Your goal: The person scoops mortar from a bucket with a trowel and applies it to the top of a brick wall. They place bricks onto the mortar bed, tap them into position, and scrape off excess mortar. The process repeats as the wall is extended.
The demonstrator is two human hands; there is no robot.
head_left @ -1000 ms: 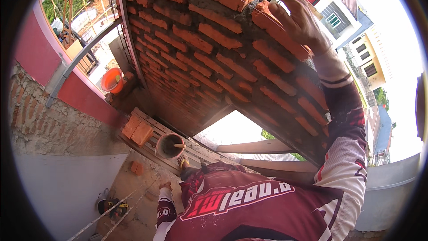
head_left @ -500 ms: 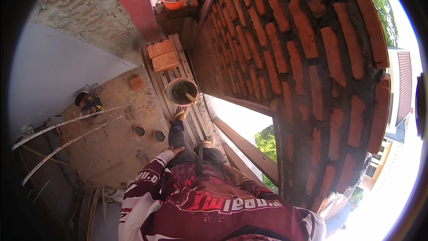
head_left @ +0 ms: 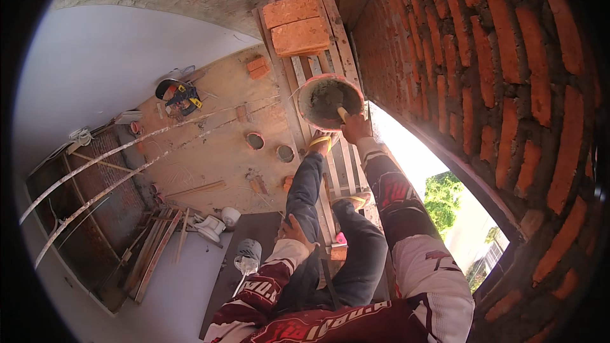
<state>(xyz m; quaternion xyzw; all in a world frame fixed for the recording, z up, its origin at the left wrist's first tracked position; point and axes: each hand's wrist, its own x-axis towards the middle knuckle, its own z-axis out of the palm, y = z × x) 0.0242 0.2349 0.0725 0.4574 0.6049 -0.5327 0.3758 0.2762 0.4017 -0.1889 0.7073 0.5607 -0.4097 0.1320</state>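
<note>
My right hand (head_left: 357, 128) is closed round the wooden handle of a trowel (head_left: 343, 114), whose blade is lost in the grey mortar (head_left: 327, 98). The mortar lies in a round, pinkish-rimmed bucket (head_left: 305, 119) on the plank platform (head_left: 348, 174). My left hand (head_left: 294, 234) rests on my bent left knee, fingers stretched out, holding nothing. My left foot is just below the bucket. Orange bricks (head_left: 298, 35) are stacked on the planks beyond it.
A brick wall (head_left: 508, 82) rises along my right, above a bright gap with greenery. Down on the left floor are two small round pots (head_left: 255, 141), loose bricks (head_left: 258, 67) and a yellow-black tool (head_left: 184, 98). Pale curved rods (head_left: 127, 143) cross the left side.
My right hand has reached forward from beside my thigh and taken hold of the trowel handle. I have leaned in, so the bucket appears closer. My left hand stays on my leg.
</note>
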